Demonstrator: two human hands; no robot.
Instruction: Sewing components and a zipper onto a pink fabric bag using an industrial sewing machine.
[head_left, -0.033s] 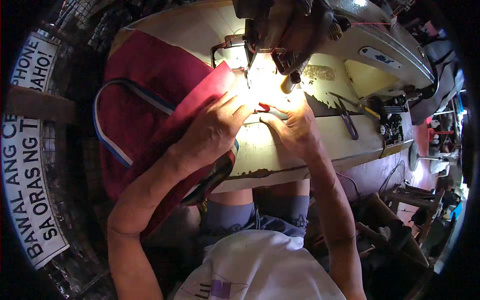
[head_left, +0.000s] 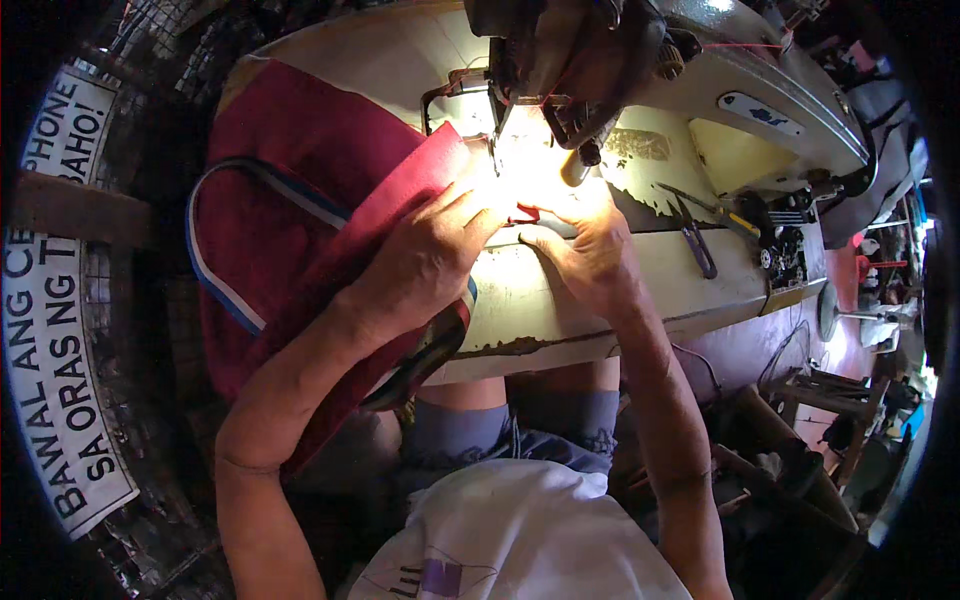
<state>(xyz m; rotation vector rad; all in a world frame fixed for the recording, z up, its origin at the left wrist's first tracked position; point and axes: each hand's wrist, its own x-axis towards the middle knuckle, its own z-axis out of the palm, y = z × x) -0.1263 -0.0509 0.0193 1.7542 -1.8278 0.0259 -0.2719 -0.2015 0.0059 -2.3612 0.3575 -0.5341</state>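
Note:
Under the bright lamp of a sewing machine (head_left: 570, 60), my two hands work close together. My left hand (head_left: 425, 265) is closed on red fabric (head_left: 290, 125), which spreads over the table's left side and hangs past its front edge. My right hand (head_left: 595, 255) has its thumb and forefinger closing on a small red edge of the fabric near the needle area. Glare washes out the fingertips and the needle. A white and blue striped strap (head_left: 215, 285) loops across the fabric. Beneath my left wrist, a dark strap curves over the table edge.
Thread snips (head_left: 694, 240) and a yellow-handled tool (head_left: 738, 222) lie right of my right hand on the worn cream machine table (head_left: 560, 300). Further right stands a dark mechanism (head_left: 785, 235) at the table's end. Signs (head_left: 75, 400) hang at the left, beside a wooden bar (head_left: 85, 210).
The small red edge between my hands has shifted very slightly. Both hands and the large fabric stay nearly where they were.

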